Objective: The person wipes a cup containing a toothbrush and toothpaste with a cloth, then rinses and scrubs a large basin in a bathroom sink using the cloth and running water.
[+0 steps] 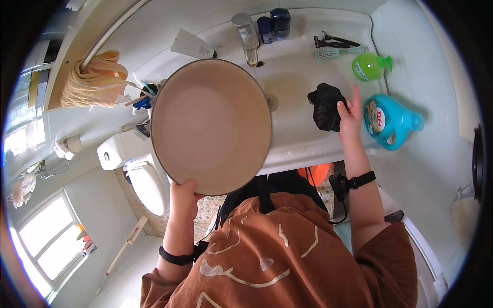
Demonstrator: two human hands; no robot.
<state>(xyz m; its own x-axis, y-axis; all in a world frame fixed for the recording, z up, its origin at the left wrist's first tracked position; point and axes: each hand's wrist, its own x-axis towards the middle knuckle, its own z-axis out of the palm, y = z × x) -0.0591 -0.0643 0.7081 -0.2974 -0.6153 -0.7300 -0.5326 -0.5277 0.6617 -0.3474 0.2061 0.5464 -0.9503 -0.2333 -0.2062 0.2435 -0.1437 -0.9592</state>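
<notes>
My left hand (185, 198) grips the lower rim of a large round basin (211, 127) with a beige inside and a thin dark edge. Its open face is turned up towards me, and it covers the left part of a white ceramic sink (296, 142). In my right hand (350, 117) is a crumpled black bundle (327, 107), cloth or thin plastic, held over the sink's right side with the index finger stretched out. The drain (272, 103) shows just right of the basin. Behind it stands a metal faucet (251, 56).
A green pump bottle (366, 67) and a blue detergent jug (389, 121) stand at the right. Two razors (335, 41), a hairbrush (341, 53), a white tube (193, 44) and dark bottles (280, 25) line the back. A towel (94, 82) hangs left, above a toilet (146, 184).
</notes>
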